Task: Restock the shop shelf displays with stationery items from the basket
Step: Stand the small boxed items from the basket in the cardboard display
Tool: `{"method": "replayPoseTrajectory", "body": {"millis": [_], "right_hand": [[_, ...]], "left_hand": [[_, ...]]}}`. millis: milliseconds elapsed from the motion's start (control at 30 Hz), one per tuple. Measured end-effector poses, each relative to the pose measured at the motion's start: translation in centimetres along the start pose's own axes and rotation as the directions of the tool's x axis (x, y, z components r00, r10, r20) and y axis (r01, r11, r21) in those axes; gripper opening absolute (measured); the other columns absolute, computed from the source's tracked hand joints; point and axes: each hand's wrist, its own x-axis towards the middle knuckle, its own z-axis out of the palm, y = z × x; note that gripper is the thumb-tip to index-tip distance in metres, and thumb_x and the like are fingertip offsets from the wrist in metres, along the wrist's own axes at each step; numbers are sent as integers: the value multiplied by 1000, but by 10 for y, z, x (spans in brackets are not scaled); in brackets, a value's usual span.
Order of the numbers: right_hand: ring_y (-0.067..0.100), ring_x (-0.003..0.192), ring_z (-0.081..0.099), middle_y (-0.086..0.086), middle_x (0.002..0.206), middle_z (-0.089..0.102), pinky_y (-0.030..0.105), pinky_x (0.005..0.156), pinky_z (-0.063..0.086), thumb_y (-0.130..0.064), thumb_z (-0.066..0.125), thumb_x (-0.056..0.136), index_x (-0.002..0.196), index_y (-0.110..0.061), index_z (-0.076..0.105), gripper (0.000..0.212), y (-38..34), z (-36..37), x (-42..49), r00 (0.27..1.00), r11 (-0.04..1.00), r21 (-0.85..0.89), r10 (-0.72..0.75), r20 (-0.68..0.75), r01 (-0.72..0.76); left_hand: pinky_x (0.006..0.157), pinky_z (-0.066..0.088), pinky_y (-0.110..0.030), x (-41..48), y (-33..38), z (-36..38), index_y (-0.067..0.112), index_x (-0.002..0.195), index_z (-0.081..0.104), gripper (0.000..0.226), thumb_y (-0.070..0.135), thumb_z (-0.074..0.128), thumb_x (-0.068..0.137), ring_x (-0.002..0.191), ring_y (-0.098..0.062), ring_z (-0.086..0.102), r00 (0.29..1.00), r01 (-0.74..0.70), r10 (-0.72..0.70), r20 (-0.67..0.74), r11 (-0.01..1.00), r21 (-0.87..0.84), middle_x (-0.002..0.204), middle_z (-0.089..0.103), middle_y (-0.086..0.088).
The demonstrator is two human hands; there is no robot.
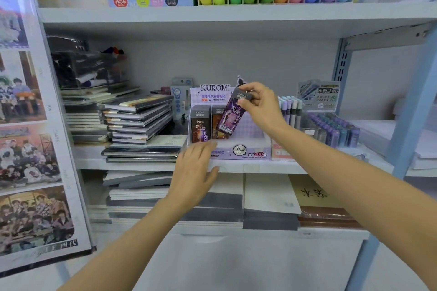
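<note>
tilted pack could topple its neighbours

the left hand [194, 172] is laid open, fingers straight, against the front lip of the display [250, 152]. a purple pack [230, 116] is pinched by its top end in the grip of the right hand [262, 106] and held tilted over the tray, beside two standing packs [200, 123]. if it is lowered askew, those could be knocked over or the display shoved back along the shelf [260, 168].

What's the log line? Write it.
right hand pinches tilted purple cardboard box | left hand open at lilac KUROMI display tray | two dark boxes upright inside
</note>
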Motion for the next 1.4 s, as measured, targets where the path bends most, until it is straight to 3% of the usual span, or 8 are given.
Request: {"method": "replayPoseTrajectory", "body": {"millis": [267, 467, 567, 733, 1000, 1167, 1267, 1400], "right_hand": [[24, 93, 66, 10, 99, 70, 44, 89, 53, -2, 63, 90, 110, -11, 61, 22, 14, 24, -3, 986, 971, -205, -96, 133, 122], [9, 70, 55, -7, 78, 57, 28, 73, 46, -5, 64, 89, 108, -14, 64, 21, 11, 30, 11, 953, 907, -351, -142, 268, 234], [19, 81, 61, 0, 90, 63, 36, 82, 52, -5, 63, 90, 112, -15, 61, 24, 13, 40, 11, 953, 884, -392, -157, 261, 253], [14, 91, 53, -3, 104, 54, 38, 87, 51, -3, 66, 87, 105, -11, 60, 21, 28, 45, 2, 962, 874, -406, -215, 169, 267], [19, 121, 44, 5, 125, 47, 35, 106, 37, -16, 64, 90, 127, -12, 59, 37, 26, 31, -28, 955, 847, -442, -264, 132, 296], [12, 86, 55, 2, 98, 59, 24, 72, 45, -10, 55, 94, 102, -9, 66, 13, 39, 34, -105, 899, 880, -189, -411, 154, 435], [11, 74, 54, -2, 87, 62, 24, 63, 44, -12, 53, 96, 94, -8, 68, 15, 71, 42, -161, 905, 926, -123, -309, 293, 357], [4, 68, 54, -12, 84, 62, 18, 63, 43, -14, 54, 97, 94, -10, 69, 16, 138, 58, -235, 875, 978, -152, -51, 481, 141]], "left_hand": [[118, 18, -46, -7, -4, 11, 11, 145, 41, 59, 25, 59, 90, 142, -27, 31, 999, -17, 8, 51, 981, 193, 146, 43, -7], [112, 29, -48, -6, -4, 12, 11, 137, 49, 56, 22, 64, 84, 132, -27, 43, 1000, -21, 16, 23, 981, 193, 137, 51, -7], [110, 31, -47, -6, -5, 14, 10, 136, 50, 56, 20, 65, 82, 129, -28, 45, 1000, -27, 26, 10, 980, 195, 135, 52, -7], [110, 32, -47, -6, -6, 16, 10, 138, 48, 58, 18, 64, 82, 131, -27, 43, 1000, -22, 21, 7, 982, 188, 136, 51, -7], [113, 29, -50, -17, -4, 21, 7, 139, 47, 59, 9, 64, 83, 140, -31, 35, 998, -23, 27, -63, 997, 75, 145, 45, -11], [100, 35, -41, -72, -7, 65, 10, 127, 51, 55, -1, 65, 75, 115, -31, 47, 958, 12, -10, -287, 1000, 5, 122, 53, -16], [91, 38, -38, -122, -12, 105, 8, 122, 52, 42, 6, 55, 80, 106, -29, 48, 984, 50, -48, -170, 999, 5, 115, 55, -16], [79, 48, -38, -200, -20, 157, 6, 109, 65, 36, 13, 43, 82, 97, -31, 60, 973, 143, -140, 184, 990, -4, 109, 62, -12]]}}
